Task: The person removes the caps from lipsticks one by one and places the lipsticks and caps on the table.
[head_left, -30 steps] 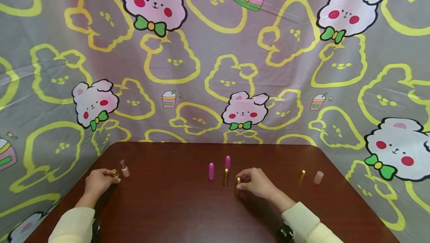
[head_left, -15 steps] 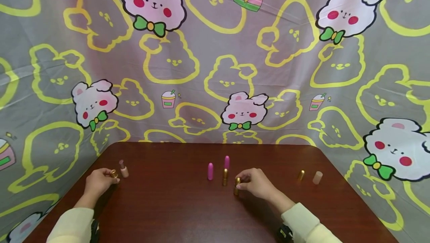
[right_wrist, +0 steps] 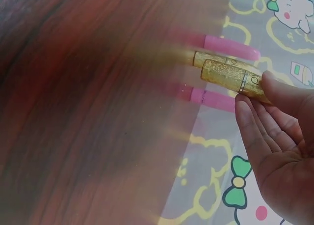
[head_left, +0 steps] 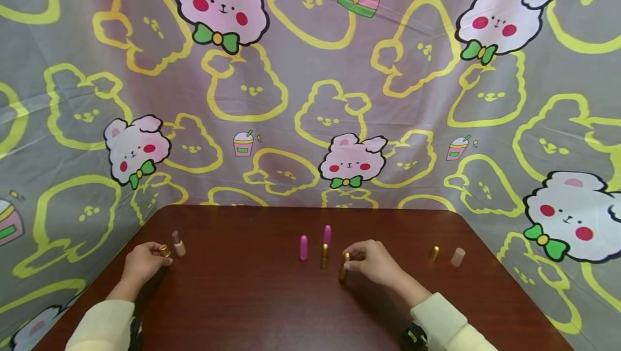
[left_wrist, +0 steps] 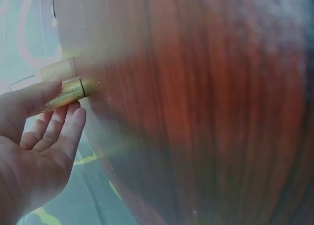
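At the table's left side, my left hand (head_left: 143,260) pinches a short gold lipstick base (left_wrist: 72,93) between thumb and fingers. Right behind it stands a beige lipstick (head_left: 180,248) with its brownish bullet bare. Toward the middle, my right hand (head_left: 374,262) pinches a gold lipstick tube (right_wrist: 224,75) near its rounded top, the tube's lower end close over the table. To its left, another gold lipstick tube (head_left: 324,257) stands upright. Two bright pink lipstick tubes stand nearby, a front-left pink tube (head_left: 303,248) and a rear pink tube (head_left: 328,233).
Far to the right on the dark brown table (head_left: 252,297) stand a small gold rounded cap (head_left: 435,253) and a beige cylindrical cap (head_left: 458,257). A patterned cloth (head_left: 291,70) with cartoon rabbits hangs around the table's back and sides.
My right hand has shifted a little to the right, and the gold tube in it has moved slightly up and right with its top tilted. My left hand holds the same place.
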A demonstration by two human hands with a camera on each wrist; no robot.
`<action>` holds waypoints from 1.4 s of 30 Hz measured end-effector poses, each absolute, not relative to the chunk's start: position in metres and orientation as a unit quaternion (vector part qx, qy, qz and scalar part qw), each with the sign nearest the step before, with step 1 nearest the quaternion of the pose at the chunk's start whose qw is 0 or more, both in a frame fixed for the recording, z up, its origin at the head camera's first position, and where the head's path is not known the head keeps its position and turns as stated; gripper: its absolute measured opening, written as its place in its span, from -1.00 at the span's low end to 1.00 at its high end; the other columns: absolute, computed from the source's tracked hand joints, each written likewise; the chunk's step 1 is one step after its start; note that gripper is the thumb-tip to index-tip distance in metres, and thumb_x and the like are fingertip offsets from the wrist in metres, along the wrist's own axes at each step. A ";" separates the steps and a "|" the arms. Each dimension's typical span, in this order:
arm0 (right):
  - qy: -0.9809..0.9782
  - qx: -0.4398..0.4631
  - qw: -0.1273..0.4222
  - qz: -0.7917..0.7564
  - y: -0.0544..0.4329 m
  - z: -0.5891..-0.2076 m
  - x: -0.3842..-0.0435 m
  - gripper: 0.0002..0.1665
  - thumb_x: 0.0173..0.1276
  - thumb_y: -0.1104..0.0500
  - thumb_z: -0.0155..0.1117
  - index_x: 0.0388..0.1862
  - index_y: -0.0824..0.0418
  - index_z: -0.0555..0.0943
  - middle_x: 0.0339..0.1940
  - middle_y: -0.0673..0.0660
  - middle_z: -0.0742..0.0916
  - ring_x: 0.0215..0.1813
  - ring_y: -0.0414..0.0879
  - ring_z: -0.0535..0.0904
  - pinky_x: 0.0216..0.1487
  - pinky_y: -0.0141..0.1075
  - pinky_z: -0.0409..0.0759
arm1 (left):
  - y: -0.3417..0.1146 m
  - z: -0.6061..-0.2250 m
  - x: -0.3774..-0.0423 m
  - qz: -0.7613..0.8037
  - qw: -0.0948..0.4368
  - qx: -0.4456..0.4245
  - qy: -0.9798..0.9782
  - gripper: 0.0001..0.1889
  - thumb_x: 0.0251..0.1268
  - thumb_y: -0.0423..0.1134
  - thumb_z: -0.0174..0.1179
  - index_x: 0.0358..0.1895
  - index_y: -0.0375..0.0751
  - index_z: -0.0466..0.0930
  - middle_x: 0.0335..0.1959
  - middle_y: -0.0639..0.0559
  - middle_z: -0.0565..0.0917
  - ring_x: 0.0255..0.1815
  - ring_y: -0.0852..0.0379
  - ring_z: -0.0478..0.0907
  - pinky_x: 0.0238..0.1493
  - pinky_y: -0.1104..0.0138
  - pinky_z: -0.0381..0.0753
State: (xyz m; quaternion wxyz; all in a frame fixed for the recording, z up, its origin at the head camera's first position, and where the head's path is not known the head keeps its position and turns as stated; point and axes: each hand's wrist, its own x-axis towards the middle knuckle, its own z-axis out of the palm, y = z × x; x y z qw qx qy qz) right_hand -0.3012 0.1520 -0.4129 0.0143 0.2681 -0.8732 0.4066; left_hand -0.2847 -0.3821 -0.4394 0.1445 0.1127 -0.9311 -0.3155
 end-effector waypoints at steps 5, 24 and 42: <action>-0.872 0.258 0.013 0.416 0.153 -0.410 -0.300 -0.83 0.20 0.32 0.42 -0.21 0.33 0.70 -0.40 0.00 0.73 -0.35 -0.16 0.65 -0.37 -0.35 0.61 | -0.383 -0.439 -0.285 -0.313 0.137 0.115 -0.933 -0.60 -0.03 -0.33 0.42 -0.23 -0.62 0.52 -0.40 -0.34 0.62 -0.31 -0.27 0.54 -0.24 -0.07 0.48; -0.867 0.206 0.037 0.453 0.164 -0.396 -0.295 -0.79 0.18 0.23 0.47 -0.19 0.22 0.72 -0.34 0.00 0.74 -0.26 -0.12 0.67 -0.19 -0.27 0.65 | -0.371 -0.415 -0.274 -0.374 0.169 0.147 -0.900 -0.43 0.13 -0.26 0.38 0.06 -0.65 0.43 -0.04 -0.52 0.56 -0.08 -0.37 0.55 -0.34 0.17 0.59; -0.812 0.182 0.075 0.550 0.164 -0.376 -0.294 -0.69 0.19 0.26 0.46 -0.09 0.34 0.68 -0.26 0.13 0.76 -0.23 -0.06 0.68 -0.21 -0.35 0.63 | -0.316 -0.381 -0.283 -0.437 0.237 0.122 -0.859 -0.31 0.20 -0.04 0.36 0.26 -0.42 0.38 0.19 -0.40 0.48 0.07 -0.32 0.50 -0.07 -0.03 0.57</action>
